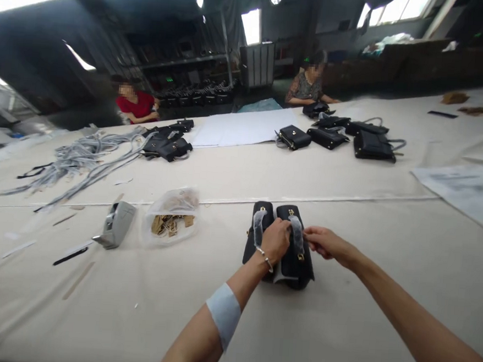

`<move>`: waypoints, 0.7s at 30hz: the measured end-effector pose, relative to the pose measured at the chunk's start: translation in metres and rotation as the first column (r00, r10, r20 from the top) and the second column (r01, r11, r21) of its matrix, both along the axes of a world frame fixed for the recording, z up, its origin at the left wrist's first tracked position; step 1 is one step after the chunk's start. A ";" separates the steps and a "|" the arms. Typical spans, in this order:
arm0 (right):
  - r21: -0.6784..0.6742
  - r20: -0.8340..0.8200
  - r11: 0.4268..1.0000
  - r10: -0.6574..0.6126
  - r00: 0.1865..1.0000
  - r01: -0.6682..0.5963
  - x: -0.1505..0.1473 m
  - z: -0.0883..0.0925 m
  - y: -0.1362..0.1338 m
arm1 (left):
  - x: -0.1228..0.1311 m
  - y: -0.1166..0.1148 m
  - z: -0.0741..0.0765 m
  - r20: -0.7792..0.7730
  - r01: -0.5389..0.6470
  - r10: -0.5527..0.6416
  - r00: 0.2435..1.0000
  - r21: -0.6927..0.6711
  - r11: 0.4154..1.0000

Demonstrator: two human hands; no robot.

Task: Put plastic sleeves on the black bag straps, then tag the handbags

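Note:
Two black handbags stand side by side on the pale table in front of me. The left handbag (pixel 257 254) and the right handbag (pixel 295 270) have gold fittings and top handles wrapped in clear plastic. My left hand (pixel 276 239) reaches across the left handbag, its fingers curled against the right handbag beside the wrapped handle (pixel 297 234). From the other side my right hand (pixel 324 242) touches that handle's edge, thumb and fingers pinched together. What lies between those fingertips is too small to make out. A bracelet circles my left wrist.
To the left are a grey tape dispenser (pixel 119 225), a plastic bag of brown tags (pixel 172 220) and a black pen (pixel 71 255). Grey straps (pixel 86 153) lie heaped farther back. More black handbags (pixel 374 143) stand across the table, where two people sit.

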State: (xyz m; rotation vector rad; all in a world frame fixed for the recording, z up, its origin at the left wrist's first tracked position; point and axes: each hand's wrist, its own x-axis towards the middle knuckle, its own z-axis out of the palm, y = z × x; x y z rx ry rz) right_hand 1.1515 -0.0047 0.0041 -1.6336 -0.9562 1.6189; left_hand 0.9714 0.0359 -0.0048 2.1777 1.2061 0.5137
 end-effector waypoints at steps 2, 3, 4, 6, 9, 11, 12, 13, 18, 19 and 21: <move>-0.026 -0.011 0.984 0.174 0.985 -0.174 0.001 -0.008 0.017 | 0.008 0.001 -0.010 0.050 -0.033 0.032 0.998 0.025 0.999; -0.027 -0.020 0.969 0.246 0.969 -0.246 0.002 -0.012 0.024 | 0.010 0.002 -0.016 0.084 -0.050 0.047 0.995 0.034 0.998; -0.023 -0.029 0.952 0.305 0.952 -0.306 0.004 -0.015 0.029 | 0.012 0.002 -0.021 0.109 -0.074 0.069 0.992 0.042 0.996; -0.009 -0.073 0.914 0.405 0.912 -0.406 0.009 -0.020 0.038 | 0.014 0.002 -0.031 0.088 -0.128 0.122 0.989 0.067 0.989; 0.031 -0.160 0.870 0.491 0.856 -0.493 0.014 -0.022 0.047 | 0.016 0.005 -0.035 -0.133 -0.142 0.164 0.978 0.158 0.977; 0.050 -0.185 0.856 0.514 0.838 -0.514 0.016 -0.022 0.053 | 0.017 0.007 -0.031 -0.269 -0.119 0.174 0.947 0.208 0.971; 0.050 -0.183 0.853 0.519 0.835 -0.519 0.016 -0.022 0.056 | 0.017 0.008 -0.027 -0.311 -0.109 0.174 0.934 0.216 0.970; 0.047 -0.179 0.849 0.525 0.832 -0.526 0.017 -0.023 0.059 | 0.018 0.010 -0.022 -0.337 -0.099 0.167 0.927 0.211 0.972; 0.033 -0.170 0.880 0.473 0.865 -0.474 0.036 -0.031 0.072 | 0.011 0.024 0.000 -0.333 -0.101 0.120 0.935 0.074 0.992; 0.036 -0.164 0.896 0.442 0.882 -0.442 0.042 -0.033 0.073 | 0.009 0.029 0.001 -0.307 -0.143 0.148 0.940 0.040 0.989; 0.042 -0.155 0.919 0.393 0.907 -0.391 0.055 -0.034 0.077 | 0.004 0.040 -0.001 -0.198 -0.242 0.224 0.954 -0.073 0.967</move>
